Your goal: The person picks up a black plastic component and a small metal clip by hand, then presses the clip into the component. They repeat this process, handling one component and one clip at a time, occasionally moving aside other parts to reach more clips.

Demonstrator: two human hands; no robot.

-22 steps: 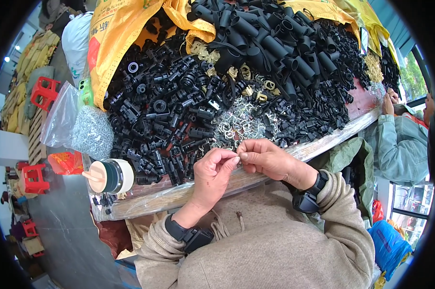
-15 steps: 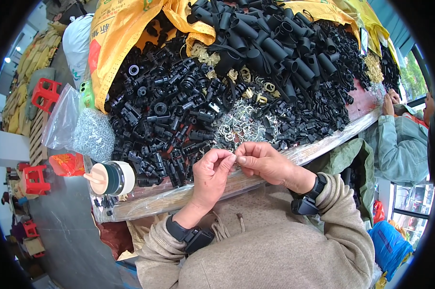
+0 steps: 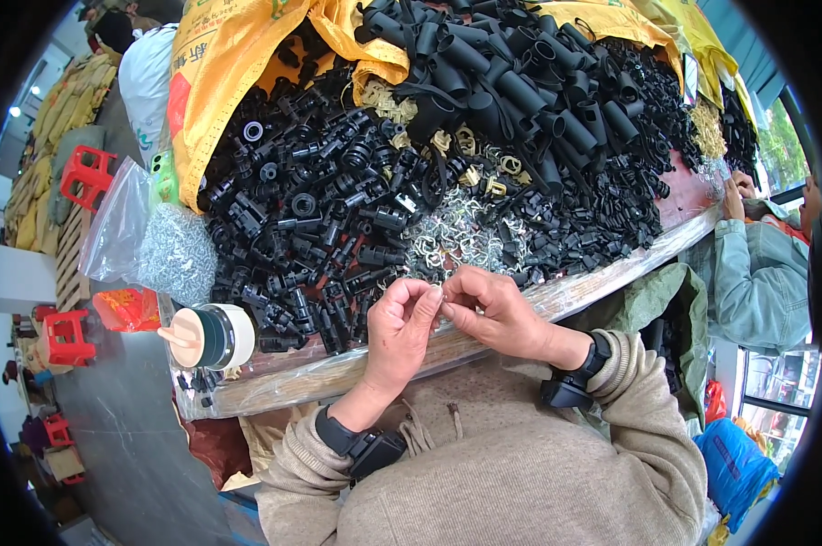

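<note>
Above the table's front edge, my left hand point(image 3: 400, 329) and my right hand point(image 3: 494, 314) meet fingertip to fingertip. Each hand is closed in a pinch, thumb against forefinger. A tiny pale piece shows between the fingertips, too small to name. Just beyond them lies a heap of small whitish, curved pieces point(image 3: 456, 235). To its left spreads a pile of black plastic fittings point(image 3: 315, 209); to its right are small flat black pieces point(image 3: 602, 218). Farther back, black tubes point(image 3: 520, 91) are heaped.
A cup with a cream lid point(image 3: 185, 337) stands at the table's left corner, near a clear bag of small silvery parts point(image 3: 176, 255). Yellow woven sacks point(image 3: 238, 73) lie at the back. Wrapped wood edges the table point(image 3: 283, 387). At far right sits a person in a grey-green sleeve point(image 3: 747, 273).
My right hand's fingers have shifted slightly, with the thumb a little lower and the fingers more curled. The left hand stays nearly in place.
</note>
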